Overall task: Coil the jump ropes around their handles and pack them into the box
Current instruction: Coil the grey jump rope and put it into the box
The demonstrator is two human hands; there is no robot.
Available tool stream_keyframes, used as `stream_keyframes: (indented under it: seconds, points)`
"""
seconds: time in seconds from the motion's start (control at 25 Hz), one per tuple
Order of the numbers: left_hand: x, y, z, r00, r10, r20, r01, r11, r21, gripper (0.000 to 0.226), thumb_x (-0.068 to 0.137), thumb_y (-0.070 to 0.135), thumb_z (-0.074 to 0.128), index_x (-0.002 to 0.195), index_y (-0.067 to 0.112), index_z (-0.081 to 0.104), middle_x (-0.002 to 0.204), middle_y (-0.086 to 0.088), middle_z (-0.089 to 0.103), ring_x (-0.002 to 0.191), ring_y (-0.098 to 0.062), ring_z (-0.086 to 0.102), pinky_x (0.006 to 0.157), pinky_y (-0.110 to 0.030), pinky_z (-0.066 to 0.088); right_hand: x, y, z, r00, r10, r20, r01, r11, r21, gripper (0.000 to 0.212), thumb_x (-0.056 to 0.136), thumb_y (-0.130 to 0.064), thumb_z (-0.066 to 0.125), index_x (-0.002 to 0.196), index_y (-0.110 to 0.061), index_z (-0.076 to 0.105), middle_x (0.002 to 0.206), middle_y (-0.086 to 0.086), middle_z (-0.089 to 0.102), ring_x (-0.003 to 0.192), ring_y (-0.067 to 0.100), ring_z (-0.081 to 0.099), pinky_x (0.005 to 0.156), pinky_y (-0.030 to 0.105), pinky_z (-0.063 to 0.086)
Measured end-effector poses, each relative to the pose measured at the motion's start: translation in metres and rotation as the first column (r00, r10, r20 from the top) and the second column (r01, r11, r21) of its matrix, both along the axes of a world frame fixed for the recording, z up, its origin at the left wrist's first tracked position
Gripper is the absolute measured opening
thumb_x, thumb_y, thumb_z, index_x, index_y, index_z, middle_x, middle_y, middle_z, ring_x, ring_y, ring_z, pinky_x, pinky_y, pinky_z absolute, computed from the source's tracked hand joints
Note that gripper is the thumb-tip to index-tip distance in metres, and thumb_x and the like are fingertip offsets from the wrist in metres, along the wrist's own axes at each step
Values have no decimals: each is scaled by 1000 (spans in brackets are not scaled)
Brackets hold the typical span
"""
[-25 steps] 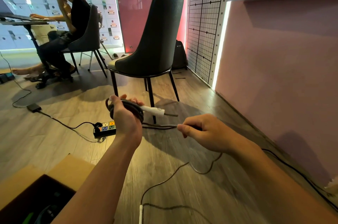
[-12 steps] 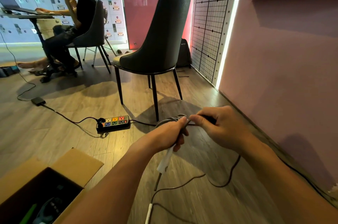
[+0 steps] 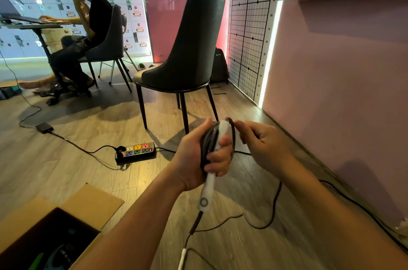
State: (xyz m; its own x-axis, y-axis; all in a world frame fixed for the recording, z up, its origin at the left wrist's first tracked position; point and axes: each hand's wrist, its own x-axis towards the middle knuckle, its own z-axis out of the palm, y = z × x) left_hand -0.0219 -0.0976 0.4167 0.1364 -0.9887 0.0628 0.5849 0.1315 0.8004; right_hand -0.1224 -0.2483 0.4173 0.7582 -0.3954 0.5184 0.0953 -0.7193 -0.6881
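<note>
My left hand grips a white jump-rope handle held upright, with several dark rope loops wound along it. My right hand sits just right of the handle's top and pinches the dark rope, looping it over the upper end. The loose rope trails from there down across the floor to a second white handle lying at the bottom edge. An open cardboard box stands at the lower left, with dark and green items inside.
A dark chair stands straight ahead. A power strip with its cable lies on the wooden floor to the left. A pink wall runs along the right. A person sits at a desk at the far left.
My left hand has turned the handle from hanging tilted downward to upright and risen slightly. My right hand has carried the rope up and over the handle's top, adding a loop.
</note>
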Motion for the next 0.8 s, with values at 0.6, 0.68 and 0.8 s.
stream_keyframes:
  seconds: [0.6, 0.68, 0.8]
  points:
    - [39, 2, 1, 471, 804, -362, -871, 490, -44, 37, 105, 48, 32, 98, 14, 45, 74, -1, 49, 63, -13, 49, 73, -27, 47, -3, 24, -4, 857, 266, -441, -303, 953, -14, 34, 102, -41, 50, 73, -26, 62, 59, -14, 53, 54, 1, 48, 58, 24, 42]
    - [39, 0, -4, 481, 868, -123, -877, 474, -83, 35, 105, 46, 32, 98, 15, 47, 71, 0, 50, 63, -13, 50, 74, -31, 47, -4, 23, 0, 869, 275, -412, -311, 950, -23, 33, 101, -38, 53, 75, -23, 66, 56, -12, 53, 51, 2, 46, 53, 22, 39]
    - [33, -6, -13, 405, 848, 340, -845, 490, -215, 38, 104, 45, 32, 88, 19, 53, 64, 4, 56, 65, -17, 54, 78, -40, 46, -3, 23, 0, 878, 261, -402, -312, 948, -66, 32, 100, -38, 55, 78, -21, 69, 54, -11, 54, 48, 4, 45, 50, 19, 36]
